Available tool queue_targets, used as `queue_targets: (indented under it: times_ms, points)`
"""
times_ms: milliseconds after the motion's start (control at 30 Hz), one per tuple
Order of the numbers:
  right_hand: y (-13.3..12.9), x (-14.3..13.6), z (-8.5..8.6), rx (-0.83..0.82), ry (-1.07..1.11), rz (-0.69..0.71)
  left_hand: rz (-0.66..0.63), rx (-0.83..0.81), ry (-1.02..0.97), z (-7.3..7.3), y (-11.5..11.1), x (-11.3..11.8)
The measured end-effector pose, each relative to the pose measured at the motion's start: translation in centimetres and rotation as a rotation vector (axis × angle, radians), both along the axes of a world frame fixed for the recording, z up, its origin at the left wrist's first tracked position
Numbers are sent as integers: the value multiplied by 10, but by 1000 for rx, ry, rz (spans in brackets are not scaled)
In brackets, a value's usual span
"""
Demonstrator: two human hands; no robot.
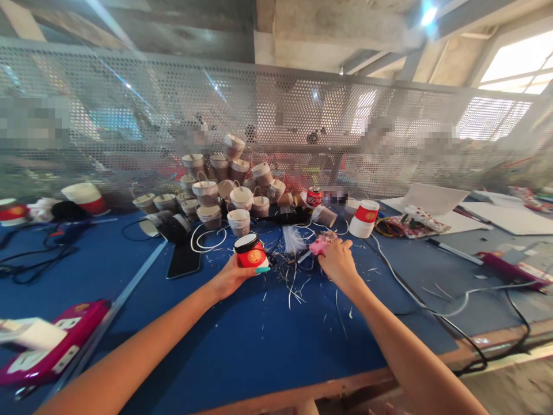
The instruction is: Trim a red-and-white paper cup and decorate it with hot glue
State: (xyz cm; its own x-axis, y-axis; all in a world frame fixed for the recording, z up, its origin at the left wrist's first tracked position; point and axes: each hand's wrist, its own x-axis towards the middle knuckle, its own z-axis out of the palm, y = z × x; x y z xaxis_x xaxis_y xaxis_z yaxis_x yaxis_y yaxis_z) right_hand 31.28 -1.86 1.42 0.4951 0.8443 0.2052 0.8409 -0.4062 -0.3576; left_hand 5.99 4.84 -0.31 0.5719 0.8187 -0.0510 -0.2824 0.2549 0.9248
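Observation:
In the head view, my left hand (232, 279) is wrapped round a small red and white cup (252, 255) with a black rim and a gold round emblem. Its thumb, with a turquoise nail, presses the cup's lower front. To the right, my right hand (339, 259) is closed on a crumpled pink cloth-like piece (319, 244) near the blue tabletop. Between the hands lie a bundle of clear strips (294, 240) and scattered white thread scraps (295, 294). Another red and white cup (365, 219) stands beyond my right hand.
Many small bucket-like cups (206, 193) with handles are piled at the back before a perforated metal screen (285, 109). A red drink can (314, 197) stands beside them. A black phone (185, 260), a magenta power strip (56, 343) and loose cables (395, 279) lie around.

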Motion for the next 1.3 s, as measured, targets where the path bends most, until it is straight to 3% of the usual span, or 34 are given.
queue_targets:
  times_ms: [100,233,333,500,633,967,1300]
  points:
    - [1,-2,4,107,24,-32,24,-22,1,0,0,0]
    - [2,-5,6,400,102,165,59,-64,-31,-1,1,1]
    - [0,-13,6,542,343,320,39,-63,-67,-2,2,2]
    - [-7,-34,8,467,954,477,-26,-52,-59,-3,3,1]
    - [-11,-46,7,399,1151,577,-80,-55,-17,-6,5,-3]
    - [-17,-51,-1,260,1211,632,-178,4,-13,-8,6,-6]
    - [-17,-56,-6,301,1065,707,-189,-7,-36,-3,1,-2]
